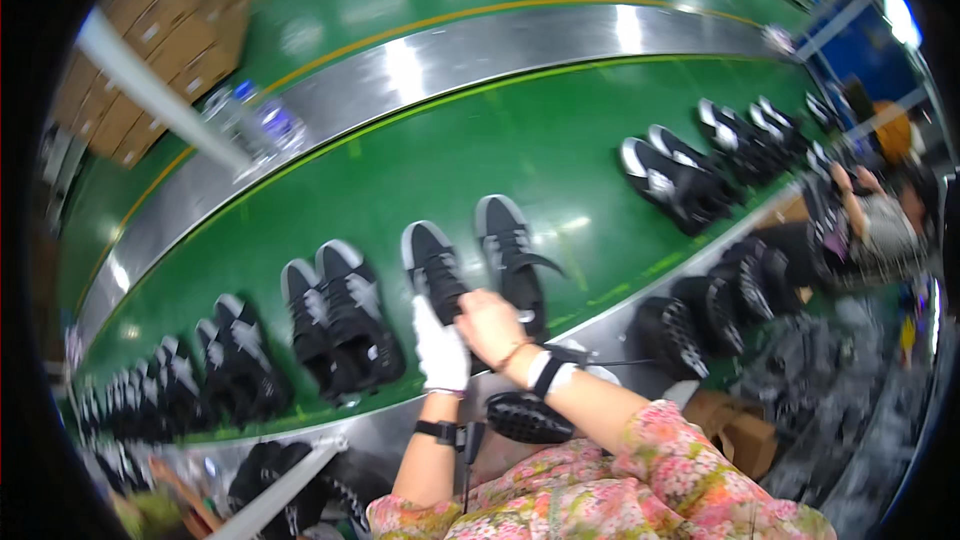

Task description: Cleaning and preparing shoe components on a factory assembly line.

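A black sneaker with a grey toe [432, 256] lies toe-away on the green conveyor belt in front of me. At its heel end, my left hand [441, 345], in a white glove, holds its left side. My bare right hand [490, 326] has its fingers curled on the shoe's opening; what exactly the fingertips grip is hidden. Just to the right lies a matching sneaker [510, 258] with its strap sticking out sideways. Below my right wrist, close to my body, is a dark shoe-like piece with a bumpy surface [528, 418].
Another pair of sneakers [345, 315] and several more pairs stand leftward along the belt. Further pairs [675, 180] lie at the right, near a co-worker [880, 225]. Black shoes [672, 335] line the belt's near metal edge. A cardboard box [730, 430] stands beside me.
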### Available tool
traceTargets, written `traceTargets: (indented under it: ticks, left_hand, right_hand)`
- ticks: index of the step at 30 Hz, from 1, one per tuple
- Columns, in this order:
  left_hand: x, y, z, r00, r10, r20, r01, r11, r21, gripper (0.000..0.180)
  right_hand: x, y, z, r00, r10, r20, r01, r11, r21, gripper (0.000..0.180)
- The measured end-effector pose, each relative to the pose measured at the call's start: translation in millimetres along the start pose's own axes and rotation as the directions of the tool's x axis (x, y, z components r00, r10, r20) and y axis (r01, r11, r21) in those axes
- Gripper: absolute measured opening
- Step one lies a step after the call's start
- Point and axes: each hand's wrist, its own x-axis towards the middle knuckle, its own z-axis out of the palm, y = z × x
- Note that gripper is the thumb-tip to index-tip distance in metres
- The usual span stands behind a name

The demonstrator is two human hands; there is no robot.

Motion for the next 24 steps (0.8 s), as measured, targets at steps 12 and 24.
traceTargets:
  ticks: [12, 24]
  left_hand:
    - [7, 9, -30, 0.997, 0.056, 0.05, -0.068, 0.952, 0.298, 0.057]
    - [-68, 93, 7, 0.737, 0.569, 0.366, -0.676, 0.61, 0.413, 0.045]
  right_hand:
    - [-148, 52, -160, 0.917, -0.11, -0.384, 0.017, 0.971, -0.238, 0.008]
    - [-276, 169, -157, 0.805, 0.474, -0.356, -0.585, 0.731, -0.351, 0.069]
